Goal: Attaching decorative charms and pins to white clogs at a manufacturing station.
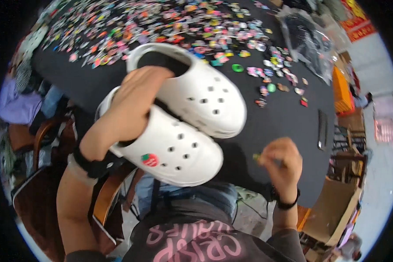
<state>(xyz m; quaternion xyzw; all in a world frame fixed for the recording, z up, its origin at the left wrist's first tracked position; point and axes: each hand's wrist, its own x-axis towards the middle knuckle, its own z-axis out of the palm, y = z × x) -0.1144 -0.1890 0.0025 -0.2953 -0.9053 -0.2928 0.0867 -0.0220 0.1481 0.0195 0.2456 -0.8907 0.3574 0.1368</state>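
Observation:
My left hand [129, 105] grips a pair of white clogs, its fingers reaching into the heel openings. The far clog [201, 85] and the near clog [201, 150] lie side by side above the table's near edge, toes toward the right. Round holes dot both uppers. A red and green shoe charm [149, 160] sits on the near clog's upper; none shows on the far one. To the right of the shoes, my right hand [284, 161] pinches a small yellow-green shoe charm [256, 156] between thumb and fingers. Its exact shape is blurred.
Many colourful charms [161, 22] cover the back of the black table [275, 122], with smaller clusters [266, 72] toward its right. A clear plastic bag [308, 41] lies at the back right. One dark flat object [322, 129] rests near the right edge.

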